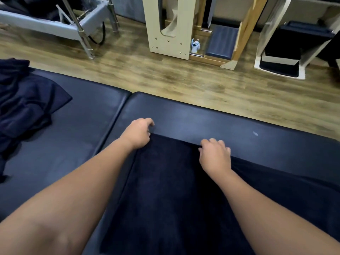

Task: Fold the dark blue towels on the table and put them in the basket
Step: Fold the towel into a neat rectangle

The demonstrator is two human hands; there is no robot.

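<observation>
1. Fingers: we find the left hand point(137, 133) curled at the far left corner of the dark blue towel point(165, 190), fingertips bent down onto the far edge and apparently pinching it. The right hand point(214, 155) is likewise curled, its fingertips gripping the same far edge further to the right
2. Towel position: the towel lies flat on the padded table point(211, 116), directly under and behind both hands, running from the far edge back toward our body. Its right portion spreads out past the right forearm toward the frame edge
3. Key relation: both hands sit on the far edge, so the bulk of the cloth lies on our side of the fingers. The held edge slants from far-left to near-right, so the left hand reaches further away than the right. We judge that the fold turns on this edge being brought back over the cloth toward us
4. Risk: we judge that the slanted edge may give a skewed fold unless both corners are squared first
5. Remaining work: a heap of unfolded towels point(24, 107) lies on the table's left section, well apart from both hands, nearer the left
6. The basket cannot be identified with certainty in this view
</observation>
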